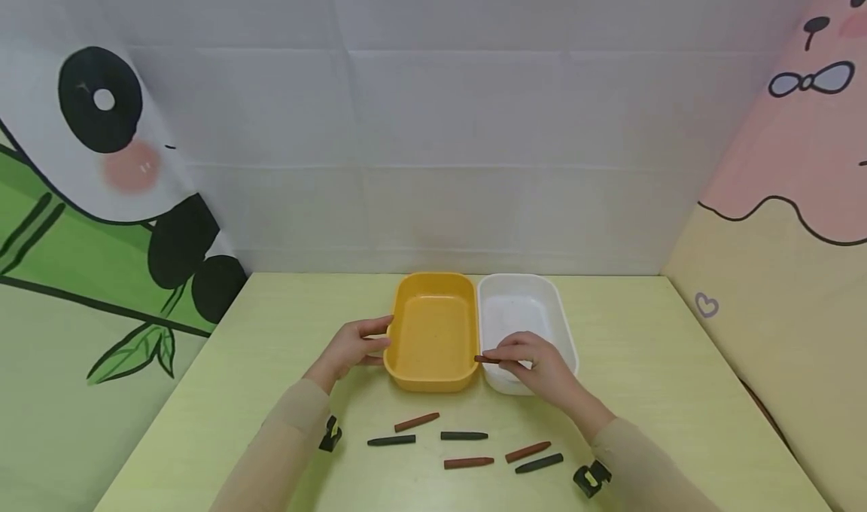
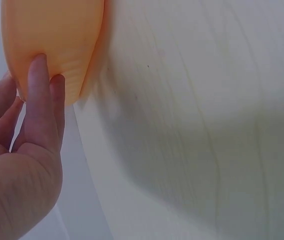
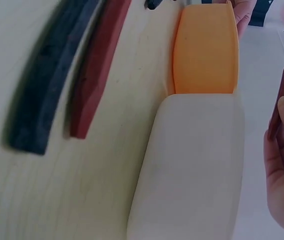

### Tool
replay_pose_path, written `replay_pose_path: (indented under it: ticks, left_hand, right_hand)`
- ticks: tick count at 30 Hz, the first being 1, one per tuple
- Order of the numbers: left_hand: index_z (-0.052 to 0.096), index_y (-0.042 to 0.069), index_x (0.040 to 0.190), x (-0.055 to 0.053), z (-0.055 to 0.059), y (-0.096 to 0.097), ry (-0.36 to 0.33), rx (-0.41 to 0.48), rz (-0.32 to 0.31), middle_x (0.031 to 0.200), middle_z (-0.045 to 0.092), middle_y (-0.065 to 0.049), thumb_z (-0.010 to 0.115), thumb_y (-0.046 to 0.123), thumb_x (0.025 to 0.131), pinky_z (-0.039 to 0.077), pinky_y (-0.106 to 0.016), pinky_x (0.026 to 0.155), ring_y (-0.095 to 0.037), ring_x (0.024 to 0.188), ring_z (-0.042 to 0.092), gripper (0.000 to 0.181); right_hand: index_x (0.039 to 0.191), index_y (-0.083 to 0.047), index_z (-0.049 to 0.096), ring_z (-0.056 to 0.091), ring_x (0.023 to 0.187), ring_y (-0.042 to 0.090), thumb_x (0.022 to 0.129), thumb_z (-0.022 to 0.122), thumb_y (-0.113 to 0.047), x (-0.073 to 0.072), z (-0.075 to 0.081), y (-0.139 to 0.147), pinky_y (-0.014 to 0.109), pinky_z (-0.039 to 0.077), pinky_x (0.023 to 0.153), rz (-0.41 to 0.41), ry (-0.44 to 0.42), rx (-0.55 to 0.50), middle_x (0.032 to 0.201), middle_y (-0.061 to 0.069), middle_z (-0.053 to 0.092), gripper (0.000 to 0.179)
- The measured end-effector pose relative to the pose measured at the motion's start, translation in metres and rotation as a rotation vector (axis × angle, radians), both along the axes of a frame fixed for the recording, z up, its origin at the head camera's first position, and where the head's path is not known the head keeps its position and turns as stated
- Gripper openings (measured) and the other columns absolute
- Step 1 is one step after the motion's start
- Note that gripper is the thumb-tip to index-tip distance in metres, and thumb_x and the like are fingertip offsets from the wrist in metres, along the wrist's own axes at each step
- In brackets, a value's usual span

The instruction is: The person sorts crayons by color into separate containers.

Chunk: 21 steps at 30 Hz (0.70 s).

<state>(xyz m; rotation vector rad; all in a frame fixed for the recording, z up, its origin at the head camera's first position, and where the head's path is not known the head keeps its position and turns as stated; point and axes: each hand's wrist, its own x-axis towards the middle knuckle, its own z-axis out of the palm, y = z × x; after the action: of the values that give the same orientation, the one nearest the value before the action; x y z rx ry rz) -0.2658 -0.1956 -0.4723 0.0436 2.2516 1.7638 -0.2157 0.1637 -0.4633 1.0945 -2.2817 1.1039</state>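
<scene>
Between thumb and fingertips, my right hand (image 1: pixel 535 365) pinches a reddish-brown crayon (image 1: pixel 484 359) above the near part of the white tray (image 1: pixel 521 305), close to the rim it shares with the yellow tray. In the right wrist view the held crayon (image 3: pixel 281 100) shows most of its length. My left hand (image 1: pixel 348 350) touches the left side of the yellow tray (image 1: pixel 433 384), fingers extended. Fingertips press against its outer wall (image 2: pixel 57 30) in the left wrist view. The yellow tray's inside shows no crayons.
Loose on the table before the trays lie reddish-brown crayons (image 1: pixel 416 422) and black crayons (image 1: pixel 463 436), several in all. The trays stand side by side near the back wall (image 1: pixel 433 196). Printed cloth walls border the table (image 1: pixel 271 331) at left and right.
</scene>
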Motion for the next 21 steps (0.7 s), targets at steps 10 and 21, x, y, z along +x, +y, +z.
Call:
replay_pose_path:
  ticks: [10,21]
  left_hand:
    - [0.048,0.001,0.145,-0.002,-0.002,0.0,-0.004,0.008,-0.006,0.147,0.045,-0.023,0.061,-0.001,0.097,0.06,-0.04,0.078,-0.039,0.117,0.06,0.05]
    - [0.05,0.003,0.144,-0.002,-0.002,0.002,0.005,0.001,0.006,0.147,0.047,-0.022,0.063,0.0,0.096,0.06,-0.043,0.08,-0.036,0.116,0.061,0.05]
  right_hand:
    - [0.107,-0.013,0.079,0.062,0.092,0.017,0.082,0.076,0.002,-0.018,0.013,-0.032,0.033,0.054,0.08,-0.026,-0.137,0.032,0.097,-0.005,0.07,0.029]
    - [0.108,-0.013,0.079,0.061,0.091,0.018,0.087,0.073,0.0,-0.041,0.027,-0.062,0.035,0.053,0.082,-0.055,-0.209,0.124,0.097,-0.002,0.07,0.025]
